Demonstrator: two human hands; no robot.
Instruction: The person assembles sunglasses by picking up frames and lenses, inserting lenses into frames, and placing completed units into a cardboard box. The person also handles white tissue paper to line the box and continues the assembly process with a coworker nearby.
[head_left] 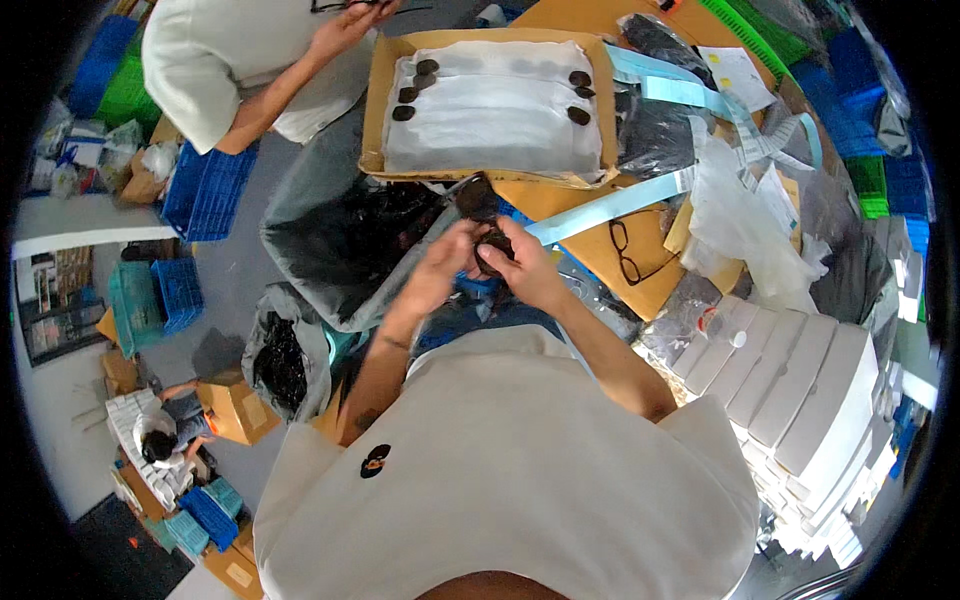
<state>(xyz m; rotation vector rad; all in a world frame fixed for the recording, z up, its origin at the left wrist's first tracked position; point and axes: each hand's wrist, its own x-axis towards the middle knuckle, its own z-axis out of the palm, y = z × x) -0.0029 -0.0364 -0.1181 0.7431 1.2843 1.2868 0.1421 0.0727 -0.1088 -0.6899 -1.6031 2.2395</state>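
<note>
Both my hands meet in front of my chest over a dark brown item (477,199) with a rounded upper end; its kind cannot be made out. My right hand (527,265) is closed around its lower part, thumb across the front. My left hand (447,262) is beside it, somewhat blurred, its fingers close to the item. Just beyond stands an open cardboard box (372,140) holding white wrapped rows (495,105), with small dark round pieces (403,113) at their left and right ends. Left of my hands, a large dark bag (330,225) gapes open over dark contents.
Black-framed glasses (627,255) and pale blue label strips (610,207) lie on the brown surface at right. White boxes (780,370) are stacked at lower right. A smaller lined bag (290,345) stands at left. One co-worker (290,100) is at upper left, another (160,440) farther off.
</note>
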